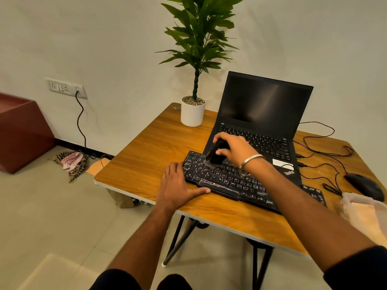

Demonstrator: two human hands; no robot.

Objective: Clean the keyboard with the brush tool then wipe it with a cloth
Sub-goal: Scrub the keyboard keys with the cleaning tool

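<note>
Right hand [232, 148] grips black brush [214, 154], bristles down on upper-left keys of keyboard [230, 181]. Keyboard lies on worktop [146, 155] before open laptop [261, 114]. Left hand [178, 188] flat, fingers straight, against keyboard's left end. Cloth [364, 214] at worktop's right edge.

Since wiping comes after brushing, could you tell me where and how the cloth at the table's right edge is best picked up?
Judging from its pose, pinch the cloth at its raised, rumpled near fold, coming from above on the right side. It lies loosely bunched beside the mouse, so a top pinch should avoid the mouse and its cable. The right hand holds the brush now.
</note>
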